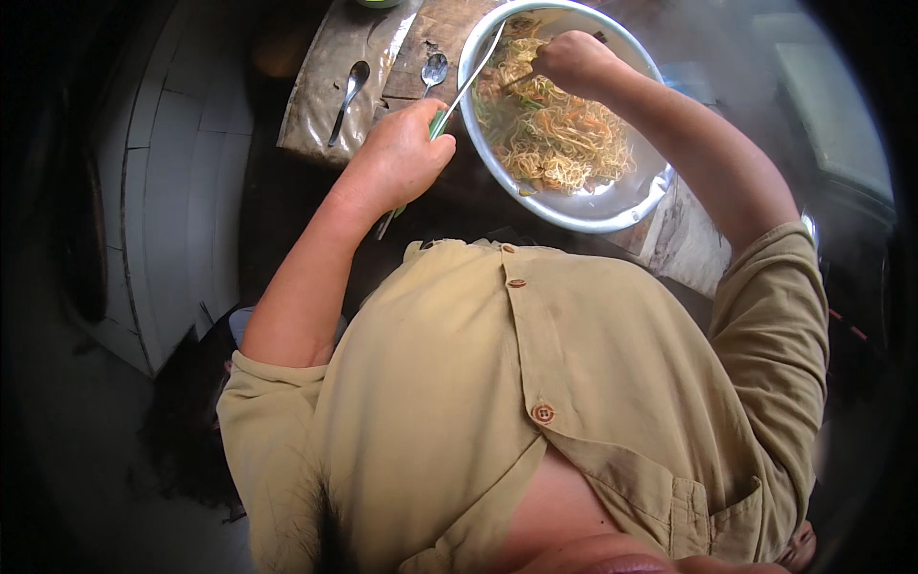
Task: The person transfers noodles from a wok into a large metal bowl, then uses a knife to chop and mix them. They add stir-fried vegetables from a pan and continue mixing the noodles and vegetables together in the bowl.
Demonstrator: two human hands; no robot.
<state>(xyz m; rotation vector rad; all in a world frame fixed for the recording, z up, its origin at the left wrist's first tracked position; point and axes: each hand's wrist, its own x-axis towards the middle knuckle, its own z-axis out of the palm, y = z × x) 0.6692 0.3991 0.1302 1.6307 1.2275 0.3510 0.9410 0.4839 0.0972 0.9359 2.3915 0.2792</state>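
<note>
A wide metal basin [505, 188] in front of me holds a heap of steaming noodles [574, 136] with bits of green and orange vegetable. My left hand [405, 151], just left of the basin, is closed around a long thin metal utensil [473, 75] with a green part at the grip. The utensil slants across the basin's left rim, its far end over the inside. My right hand [577, 64] is over the far part of the noodles, fingers curled around brown chopsticks [518, 83]. Their lower ends reach to the noodles; the grip is partly hidden.
Left of the basin, one metal spoon [350, 100] lies on a plastic-like sheet [312, 118], and another spoon [434, 72] rests on the worn wooden table [409, 68]. The rim of a green bowl [380, 2] shows at the top. A person's dark hair [186, 423] appears low at left.
</note>
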